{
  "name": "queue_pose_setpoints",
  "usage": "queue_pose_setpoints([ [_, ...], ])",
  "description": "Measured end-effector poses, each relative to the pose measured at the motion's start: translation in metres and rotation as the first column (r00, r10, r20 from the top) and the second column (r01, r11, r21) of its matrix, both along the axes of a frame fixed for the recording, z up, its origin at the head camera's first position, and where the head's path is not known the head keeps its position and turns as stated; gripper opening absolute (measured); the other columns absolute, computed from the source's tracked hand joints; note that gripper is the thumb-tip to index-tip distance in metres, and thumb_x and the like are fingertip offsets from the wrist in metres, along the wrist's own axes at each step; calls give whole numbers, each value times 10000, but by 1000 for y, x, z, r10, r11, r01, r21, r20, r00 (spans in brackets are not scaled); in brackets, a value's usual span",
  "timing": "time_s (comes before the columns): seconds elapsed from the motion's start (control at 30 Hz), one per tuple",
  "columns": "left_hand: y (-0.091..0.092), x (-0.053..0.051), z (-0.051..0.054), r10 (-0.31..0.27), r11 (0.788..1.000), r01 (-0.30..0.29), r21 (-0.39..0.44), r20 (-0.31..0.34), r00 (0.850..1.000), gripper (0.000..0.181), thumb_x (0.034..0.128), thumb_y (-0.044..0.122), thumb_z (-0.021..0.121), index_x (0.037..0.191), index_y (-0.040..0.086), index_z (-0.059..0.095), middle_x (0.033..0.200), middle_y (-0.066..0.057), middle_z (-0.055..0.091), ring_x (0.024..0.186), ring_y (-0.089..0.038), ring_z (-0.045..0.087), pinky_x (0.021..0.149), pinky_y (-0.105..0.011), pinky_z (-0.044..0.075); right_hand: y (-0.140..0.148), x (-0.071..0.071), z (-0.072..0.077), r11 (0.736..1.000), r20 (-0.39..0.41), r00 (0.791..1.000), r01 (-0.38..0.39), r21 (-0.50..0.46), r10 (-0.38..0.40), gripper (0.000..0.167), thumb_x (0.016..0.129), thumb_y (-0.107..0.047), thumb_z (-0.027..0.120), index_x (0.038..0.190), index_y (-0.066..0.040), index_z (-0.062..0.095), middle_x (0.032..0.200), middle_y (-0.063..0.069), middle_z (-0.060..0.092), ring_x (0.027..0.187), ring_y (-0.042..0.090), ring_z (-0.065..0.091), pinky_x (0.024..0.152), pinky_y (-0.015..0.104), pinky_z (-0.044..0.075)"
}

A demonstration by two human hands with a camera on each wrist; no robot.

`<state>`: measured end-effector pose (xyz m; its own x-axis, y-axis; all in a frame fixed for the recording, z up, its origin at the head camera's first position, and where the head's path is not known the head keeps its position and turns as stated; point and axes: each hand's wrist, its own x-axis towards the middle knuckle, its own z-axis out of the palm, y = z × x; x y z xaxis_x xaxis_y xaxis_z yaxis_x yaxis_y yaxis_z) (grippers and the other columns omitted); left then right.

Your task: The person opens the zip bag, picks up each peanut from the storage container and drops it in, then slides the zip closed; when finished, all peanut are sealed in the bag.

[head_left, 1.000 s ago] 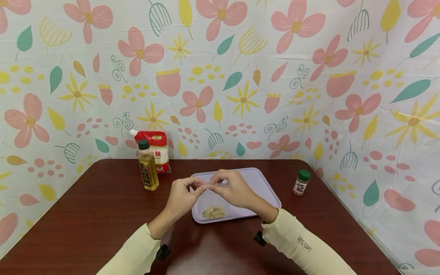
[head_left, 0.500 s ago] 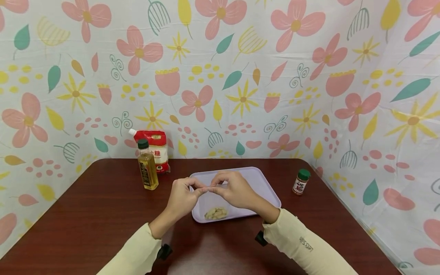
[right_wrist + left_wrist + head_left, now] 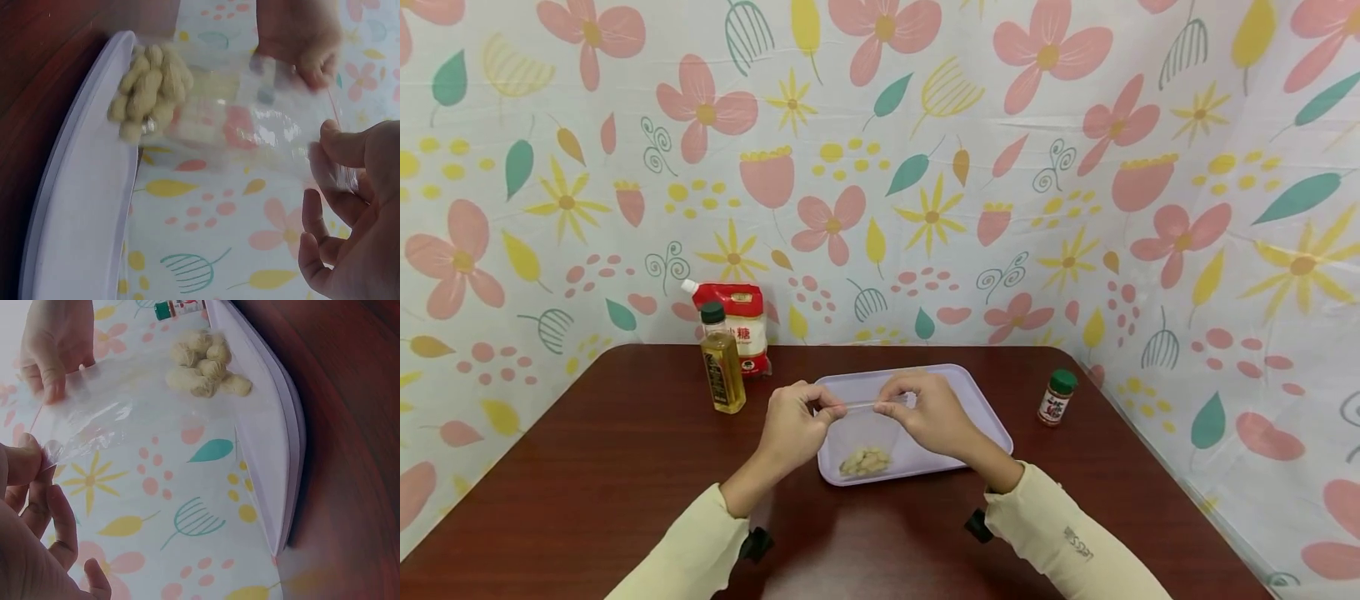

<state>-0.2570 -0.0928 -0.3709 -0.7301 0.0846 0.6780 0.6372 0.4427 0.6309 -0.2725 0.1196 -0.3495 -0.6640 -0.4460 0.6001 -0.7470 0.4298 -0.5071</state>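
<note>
A clear zip bag (image 3: 867, 427) hangs between my hands, with several unshelled peanuts (image 3: 865, 462) gathered at its bottom. My left hand (image 3: 795, 427) pinches the bag's top edge at one corner between thumb and forefinger. At the other end of that edge, my right hand (image 3: 931, 418) holds it in the same way, a short gap apart. A reddish strip runs along the top edge in both wrist views, where the peanuts (image 3: 207, 365) show through the film. Below the bag lies a pale purple tray (image 3: 973, 412).
On the left of the dark wooden table (image 3: 625, 467) stand an oil bottle (image 3: 722, 367) and, behind it, a red and white spouted pouch (image 3: 749, 329). A small green-lidded jar (image 3: 1057, 398) is right of the tray. A flowered cloth (image 3: 880, 183) hangs behind.
My hands, close together before, have drawn apart along the bag's top edge, the right one moving right. The bag and peanuts sway slightly. Both hands keep their hold.
</note>
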Motion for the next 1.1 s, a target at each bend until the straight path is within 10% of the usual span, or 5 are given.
queue_pose_setpoints([
  [0.8, -11, 5, 9, 21, 1000, -22, 16, 25, 999, 197, 779, -2, 809, 664, 141, 739, 671, 58, 684, 600, -101, 507, 506, -262, 404, 11, -1, 1, 990, -50, 995, 78, -117, -85, 96, 789, -116, 827, 750, -144, 744, 796, -82, 703, 782, 106, 622, 713, 345, 499],
  [1.1, -43, 17, 16, 17, 1000, -14, -21, 160, 987, 65, 848, 70, 775, 789, 98, 775, 743, 16, 729, 561, -111, 546, 491, -271, 427, -14, 2, -2, 991, -15, 1000, -5, -131, 3, 41, 857, -121, 769, 820, -114, 753, 818, -52, 719, 684, 102, 595, 620, 275, 490],
])
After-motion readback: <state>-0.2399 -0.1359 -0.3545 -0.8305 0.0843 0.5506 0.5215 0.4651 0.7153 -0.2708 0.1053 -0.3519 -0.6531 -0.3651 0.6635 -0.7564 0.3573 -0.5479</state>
